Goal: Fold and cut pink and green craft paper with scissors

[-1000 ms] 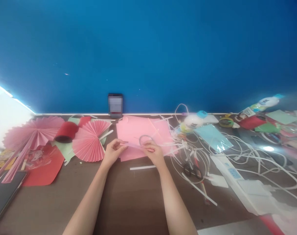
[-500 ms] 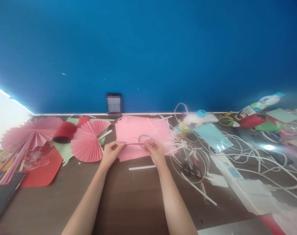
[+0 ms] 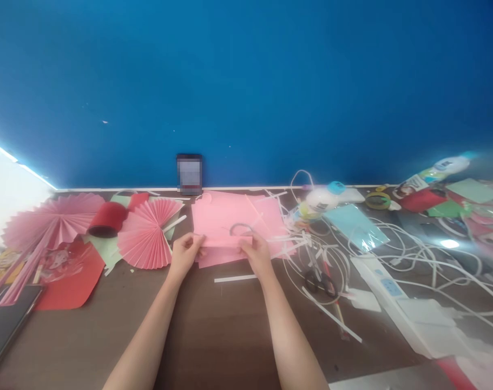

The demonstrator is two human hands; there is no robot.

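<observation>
Between my two hands a narrow pink paper strip (image 3: 222, 241) is stretched level, its broad face toward me. My left hand (image 3: 186, 252) pinches its left end, and my right hand (image 3: 255, 252) pinches the right end. Behind and below the strip lie pink paper sheets (image 3: 225, 208), with a dark ring-shaped loop (image 3: 241, 226) on top, partly covered by the strip. A pleated pink paper fan (image 3: 149, 238) rests just left of my left hand. On the table in front of my hands is a white strip (image 3: 235, 279).
A phone (image 3: 190, 174) leans on the blue wall. Black-handled scissors (image 3: 320, 283), cables, a power strip (image 3: 386, 290) and a glue bottle (image 3: 321, 199) crowd the right. Leftward are another pink fan (image 3: 59, 216), a red roll (image 3: 107, 218) and red paper (image 3: 73, 284).
The pink strip has turned from edge-on to face-on, so its flat side now shows. Both hands have rotated slightly and stay at its ends.
</observation>
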